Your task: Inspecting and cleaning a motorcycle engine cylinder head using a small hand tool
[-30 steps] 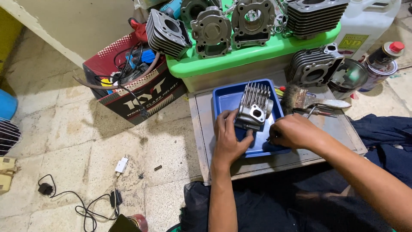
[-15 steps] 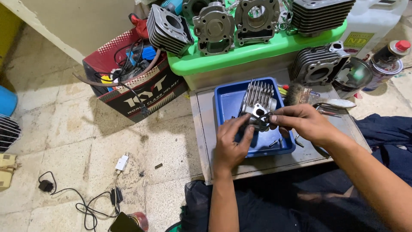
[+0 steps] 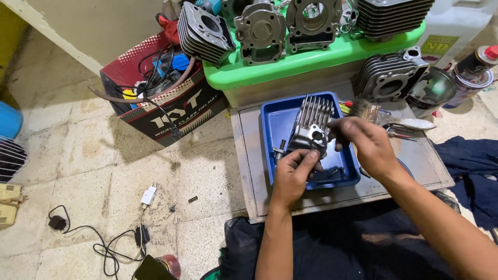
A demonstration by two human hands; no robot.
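Note:
A finned metal engine cylinder (image 3: pixel 311 122) stands tilted in a blue plastic tray (image 3: pixel 277 116) on a low grey board (image 3: pixel 249 155). My left hand (image 3: pixel 293 173) grips the cylinder's near lower side from below. My right hand (image 3: pixel 365 142) is at its right side, fingers pinched against the round port. I cannot tell whether those fingers hold a small part. A few small dark parts lie loose in the tray near my hands.
Several more finned cylinders sit on a green lid (image 3: pixel 311 59) behind the tray; another cylinder (image 3: pixel 389 78) stands to the right. A red box (image 3: pixel 166 103) of cables sits left. Spray cans (image 3: pixel 474 70), a white jug (image 3: pixel 454 28) and a brush (image 3: pixel 363 109) are at right. Cables (image 3: pixel 104 243) lie on the floor.
My right hand rose from the tray's right edge to the cylinder's side port. My left hand shifted down along the cylinder and still grips it. The cylinder tilted slightly.

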